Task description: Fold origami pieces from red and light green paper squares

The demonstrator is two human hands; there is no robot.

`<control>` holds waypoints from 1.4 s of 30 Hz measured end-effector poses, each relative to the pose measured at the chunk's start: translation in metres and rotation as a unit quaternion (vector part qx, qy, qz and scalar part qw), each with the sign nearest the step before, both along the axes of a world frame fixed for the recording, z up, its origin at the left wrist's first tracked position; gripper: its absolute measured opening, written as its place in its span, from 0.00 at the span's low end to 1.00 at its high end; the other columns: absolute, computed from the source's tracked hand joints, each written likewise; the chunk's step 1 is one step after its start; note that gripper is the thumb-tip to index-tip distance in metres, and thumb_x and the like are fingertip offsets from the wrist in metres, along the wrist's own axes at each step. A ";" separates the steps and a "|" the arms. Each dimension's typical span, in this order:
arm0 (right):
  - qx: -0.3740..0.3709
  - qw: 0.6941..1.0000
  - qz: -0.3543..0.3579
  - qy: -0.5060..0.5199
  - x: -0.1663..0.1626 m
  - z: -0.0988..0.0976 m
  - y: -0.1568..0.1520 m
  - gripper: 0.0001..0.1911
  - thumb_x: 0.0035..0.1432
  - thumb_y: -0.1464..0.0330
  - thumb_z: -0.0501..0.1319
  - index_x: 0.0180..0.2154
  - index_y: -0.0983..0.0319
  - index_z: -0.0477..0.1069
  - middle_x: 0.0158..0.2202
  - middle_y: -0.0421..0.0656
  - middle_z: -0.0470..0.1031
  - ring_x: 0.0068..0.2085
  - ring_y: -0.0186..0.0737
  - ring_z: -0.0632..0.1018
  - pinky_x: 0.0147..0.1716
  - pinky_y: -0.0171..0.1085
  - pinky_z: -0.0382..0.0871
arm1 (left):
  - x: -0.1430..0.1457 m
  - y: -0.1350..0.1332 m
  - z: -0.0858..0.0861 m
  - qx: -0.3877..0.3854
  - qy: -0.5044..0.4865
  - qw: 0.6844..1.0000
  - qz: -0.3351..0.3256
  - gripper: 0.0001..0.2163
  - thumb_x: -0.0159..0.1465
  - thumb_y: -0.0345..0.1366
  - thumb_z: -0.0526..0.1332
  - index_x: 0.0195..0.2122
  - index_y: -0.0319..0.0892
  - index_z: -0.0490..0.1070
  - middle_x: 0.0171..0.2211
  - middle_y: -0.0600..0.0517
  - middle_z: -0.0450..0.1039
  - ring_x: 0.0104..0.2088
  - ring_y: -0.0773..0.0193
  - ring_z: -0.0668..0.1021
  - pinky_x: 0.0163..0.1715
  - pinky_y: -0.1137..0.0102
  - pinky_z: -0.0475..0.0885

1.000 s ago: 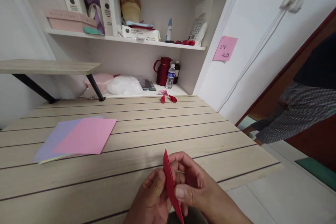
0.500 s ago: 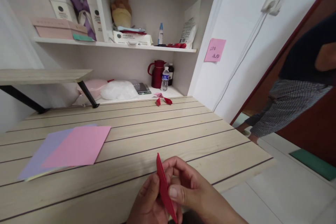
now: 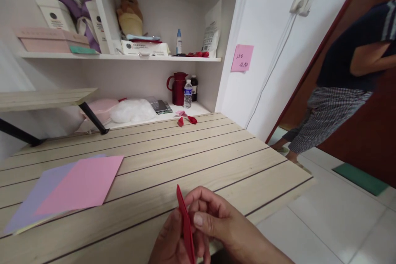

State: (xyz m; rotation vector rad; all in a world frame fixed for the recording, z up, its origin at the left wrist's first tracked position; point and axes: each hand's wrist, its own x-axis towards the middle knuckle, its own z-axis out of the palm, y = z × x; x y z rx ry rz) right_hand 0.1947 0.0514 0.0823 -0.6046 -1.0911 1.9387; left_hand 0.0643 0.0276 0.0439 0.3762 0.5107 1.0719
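One hand, the left hand (image 3: pixel 168 237), pinches the folded red paper (image 3: pixel 186 233); the right hand (image 3: pixel 215 218) curls beside it, its grip unclear; a slack pinch could let it slip toward the bench (image 3: pixel 216 144)

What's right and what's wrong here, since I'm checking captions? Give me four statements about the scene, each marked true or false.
1. The left hand holds the folded red paper; the right hand is close by, fingers bent. True.
2. The purple sheet covers the pink sheet. False: the pink sheet lies over the purple sheet.
3. The clear bottle stands beside the red jug. True.
4. The wall note is green. False: the wall note is pink.
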 end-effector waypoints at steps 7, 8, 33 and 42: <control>0.015 1.000 0.010 -0.013 0.005 0.006 -0.002 0.25 0.51 0.56 0.72 0.43 0.63 0.68 0.27 0.37 0.72 0.23 0.30 0.75 0.18 0.26 0.69 | 0.000 -0.002 0.002 -0.015 0.006 1.000 0.007 0.15 0.59 0.49 0.67 0.34 0.41 0.78 0.24 0.53 0.73 0.22 0.69 0.71 0.22 0.73 0.64; 0.014 1.000 0.015 -0.017 0.006 0.007 -0.002 0.26 0.50 0.57 0.73 0.44 0.63 0.68 0.28 0.37 0.72 0.24 0.30 0.75 0.19 0.26 0.69 | 0.001 -0.002 0.004 -0.011 0.008 1.000 0.010 0.15 0.59 0.50 0.66 0.34 0.41 0.78 0.24 0.52 0.73 0.22 0.69 0.71 0.22 0.73 0.65; -0.016 0.999 0.017 -0.031 0.012 0.008 -0.003 0.24 0.47 0.65 0.75 0.45 0.61 0.70 0.32 0.37 0.70 0.26 0.29 0.74 0.21 0.27 0.70 | 0.007 -0.006 0.017 -0.040 0.009 0.998 0.045 0.15 0.59 0.48 0.67 0.37 0.40 0.78 0.30 0.51 0.75 0.29 0.67 0.75 0.28 0.71 0.68; -0.027 0.999 0.018 -0.026 0.011 0.005 0.000 0.24 0.46 0.67 0.75 0.45 0.62 0.71 0.30 0.37 0.71 0.24 0.29 0.74 0.20 0.27 0.71 | 0.007 -0.006 0.019 -0.052 0.020 0.997 0.061 0.13 0.57 0.44 0.69 0.37 0.41 0.79 0.29 0.51 0.75 0.29 0.67 0.75 0.26 0.72 0.69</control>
